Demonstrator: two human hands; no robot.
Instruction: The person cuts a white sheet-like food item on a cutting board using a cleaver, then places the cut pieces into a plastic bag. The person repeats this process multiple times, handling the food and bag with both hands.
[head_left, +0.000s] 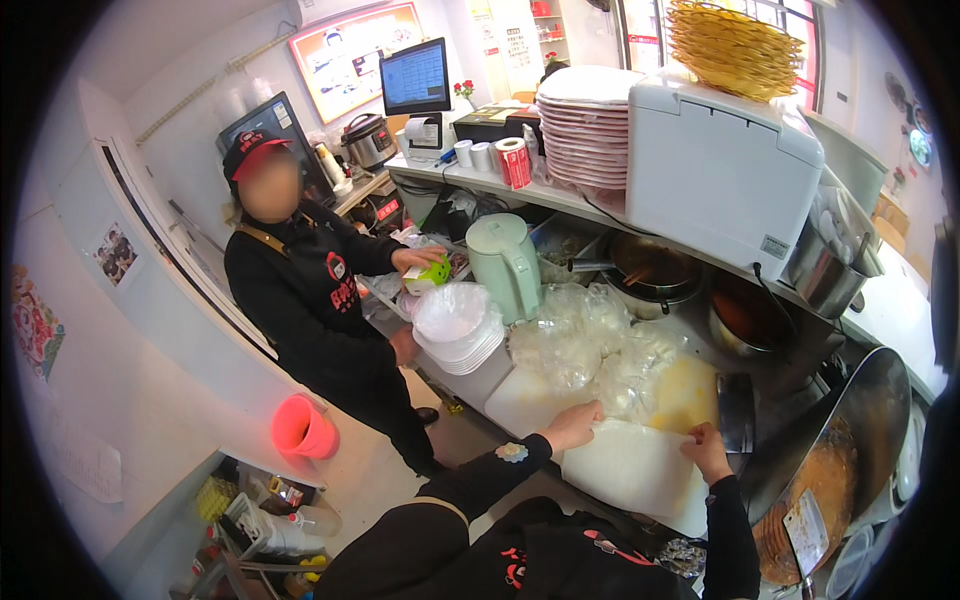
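My left hand (574, 429) pinches one upper corner of a thin white sheet (626, 469), whose material I cannot make out for certain. At the opposite corner my right hand (709, 452) grips the same sheet. It hangs between the hands over the near edge of a yellow-stained white cutting board (690, 379). Just beyond the sheet lie clear plastic bags (630, 367) with pale contents. A dark, broad-bladed object (735, 412), perhaps a cleaver, lies right of the board.
A co-worker (322, 270) stands at left, one hand on a green-and-white package (427, 276). Stacked white bowls (459, 330) and a pale green kettle (504, 262) stand on the counter. A large wok (825, 465) with a metal spatula (806, 532) is at right; pots (652, 277) stand behind.
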